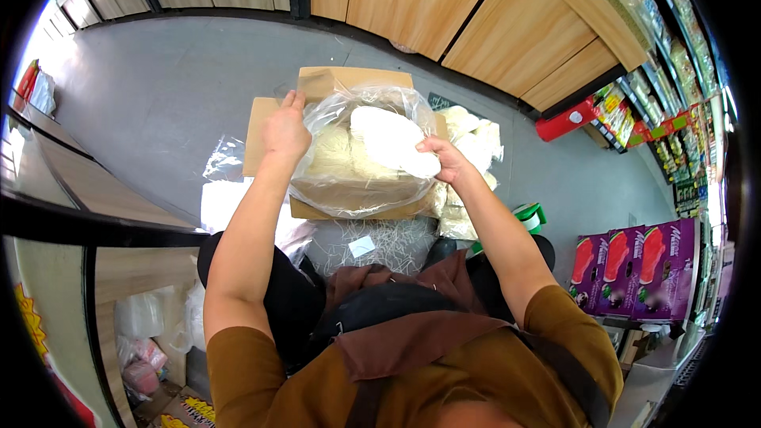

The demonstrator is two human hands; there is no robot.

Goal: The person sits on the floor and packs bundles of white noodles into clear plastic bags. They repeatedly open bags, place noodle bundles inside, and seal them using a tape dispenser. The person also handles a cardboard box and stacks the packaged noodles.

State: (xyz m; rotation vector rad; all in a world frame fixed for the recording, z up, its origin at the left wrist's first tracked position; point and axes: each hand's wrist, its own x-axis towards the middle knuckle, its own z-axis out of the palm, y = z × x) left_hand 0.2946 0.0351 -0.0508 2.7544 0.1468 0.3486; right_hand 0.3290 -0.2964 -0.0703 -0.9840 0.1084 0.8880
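Observation:
An open cardboard box [351, 78] stands on the floor before me, lined with a clear plastic bag [333, 205]. Bundles of thin pale noodle-like strands [330, 151] lie inside the liner. My right hand [447, 160] grips the right end of a bright white bundle [386, 138] above the box. My left hand [287, 131] is at the box's left side, against the plastic; whether it grips the film or a flap cannot be told. To the right of the box, packed pale bundles [472, 145] are piled, partly behind my right forearm.
Loose strands and a small white paper [361, 246] lie between my feet. A green tape dispenser [529, 217] rests by my right knee. Wooden cabinets [416, 0] stand beyond the box. Purple cartons [636, 270] and stocked shelves are at right; a glass-fronted counter [89, 172] is at left.

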